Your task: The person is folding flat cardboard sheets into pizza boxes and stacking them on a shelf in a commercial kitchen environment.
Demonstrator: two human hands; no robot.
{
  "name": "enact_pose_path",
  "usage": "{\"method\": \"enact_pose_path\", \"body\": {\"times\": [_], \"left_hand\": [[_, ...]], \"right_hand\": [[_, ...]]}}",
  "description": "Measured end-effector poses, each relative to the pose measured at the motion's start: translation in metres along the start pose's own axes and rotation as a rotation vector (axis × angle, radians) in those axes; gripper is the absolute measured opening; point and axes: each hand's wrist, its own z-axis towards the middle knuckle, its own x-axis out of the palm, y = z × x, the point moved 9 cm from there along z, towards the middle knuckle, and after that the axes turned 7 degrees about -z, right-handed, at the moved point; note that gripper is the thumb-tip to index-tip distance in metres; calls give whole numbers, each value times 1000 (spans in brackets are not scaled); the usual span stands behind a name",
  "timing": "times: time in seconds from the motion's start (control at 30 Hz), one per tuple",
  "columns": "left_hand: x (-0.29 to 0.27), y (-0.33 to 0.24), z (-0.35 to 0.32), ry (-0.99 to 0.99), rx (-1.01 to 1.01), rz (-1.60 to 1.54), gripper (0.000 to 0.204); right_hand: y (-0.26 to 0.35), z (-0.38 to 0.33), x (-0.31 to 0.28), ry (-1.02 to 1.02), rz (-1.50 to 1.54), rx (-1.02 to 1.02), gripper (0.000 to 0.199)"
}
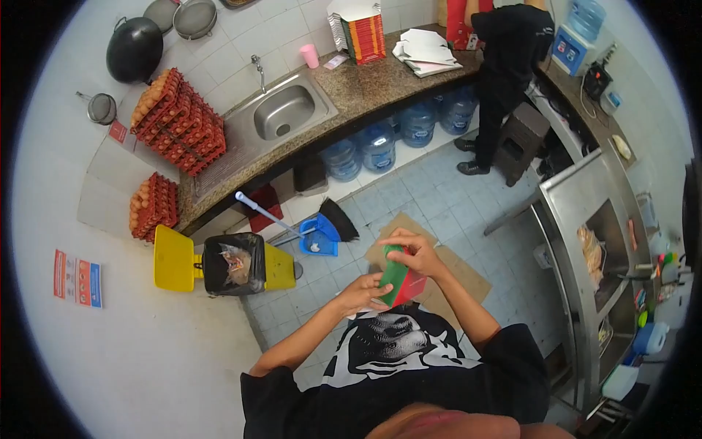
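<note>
Between my two hands, in front of my chest, is a small green and red carton (395,276). My left hand (360,294) grips its lower left side, thumb along the green face. The fingers of my right hand (414,253) curl over its upper end. The side of the carton facing away from me is hidden, so I cannot tell whether it is folded fully. Flattened brown cardboard (462,278) lies on the floor below my hands.
A yellow pedal bin (279,266) with its lid up stands left, beside a blue dustpan (319,238) and broom (338,219). Stacked egg trays (179,121) sit by the sink (285,115). White cartons (425,53) lie on the counter near a co-worker (504,66). Steel equipment (578,183) lines the right.
</note>
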Motion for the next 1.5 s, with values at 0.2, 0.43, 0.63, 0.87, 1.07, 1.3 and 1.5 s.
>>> {"method": "enact_pose_path", "body": {"times": [0.2,0.43,0.63,0.87,1.07,1.3,1.5], "left_hand": [[21,-43,20,62,142,135,34],[16,-4,11,97,-7,174,33],[40,-82,17,129,157,252,35],[73,-145,20,191,416,478,31],[43,-173,-3,91,569,413,25],[42,-175,-16,89,619,562,15],[36,-235,-74,-142,1000,-461,22]], "right_hand": [[36,1,-14,396,-361,-107,29],[28,-47,-4,458,-417,-60,33],[57,-32,-66,-330,-640,48,30],[90,-15,-68,-155,-499,-94,27],[108,38,-35,50,-391,-222,14],[161,39,1,-396,-807,-743,17],[142,10,3,-345,-742,-981,37]]}}
